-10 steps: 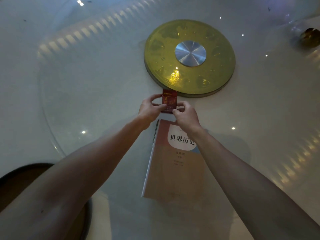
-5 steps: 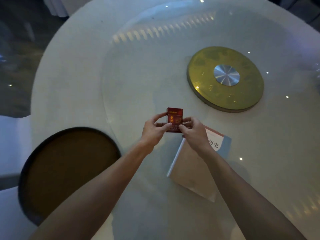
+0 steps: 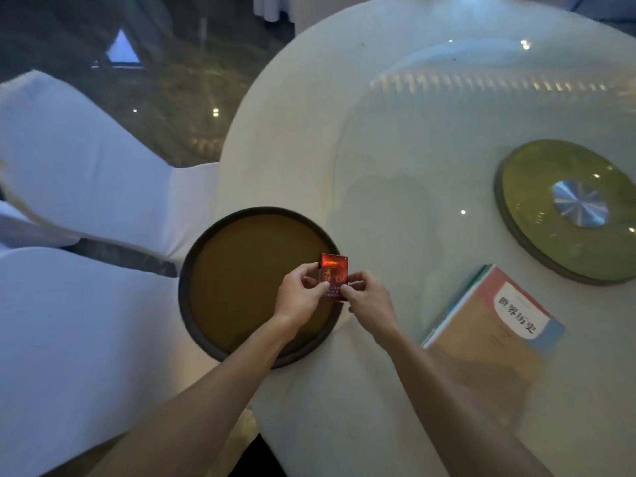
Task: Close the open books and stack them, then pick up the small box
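Note:
A small red box [image 3: 334, 273] is held upright in the air between both hands. My left hand [image 3: 298, 297] pinches its left side and my right hand [image 3: 368, 301] pinches its right side. The box hovers over the right rim of a round brown tray [image 3: 241, 284]. A closed stack of books [image 3: 488, 332], the top cover peach and blue with a white label, lies flat on the glass to the right of my hands.
The round white table [image 3: 275, 149] carries a glass turntable with a gold hub [image 3: 571, 208] at the right. White-covered chairs [image 3: 69, 149] stand to the left, beyond the table's edge. Dark floor shows at the top left.
Both hands lifted the red box off the glass near the gold hub and carried it left, away from the books, to above the brown tray. The view swung left with them.

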